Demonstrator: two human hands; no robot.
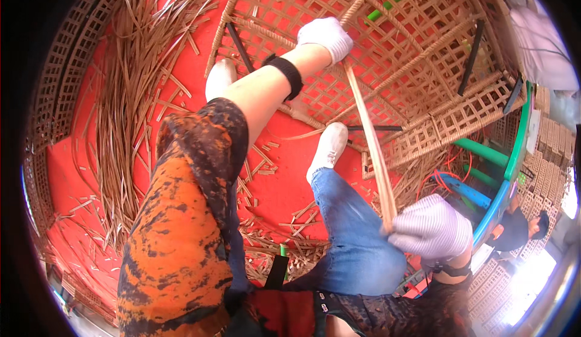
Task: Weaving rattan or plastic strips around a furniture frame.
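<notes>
A large woven frame [387,85] of tan flat strips, with thicker wrapped bars across it, stands in front of me. My left hand [325,37], in a striped white glove, is closed against the weave beside a wrapped bar; what its fingers hold is hidden. From just below that hand a long flat tan strip [370,134] runs taut toward my right knee. My right hand [433,227], gloved alike, is closed on the strip's near end. Dark bars [472,58] cross parts of the weave.
A big bundle of loose strips [130,101] lies on the red floor covering [269,201] at the left, with short offcuts scattered about. Green and blue rails [484,152] stand at the right. Another woven panel [66,58] is at far left. Another person [514,228] appears at the right.
</notes>
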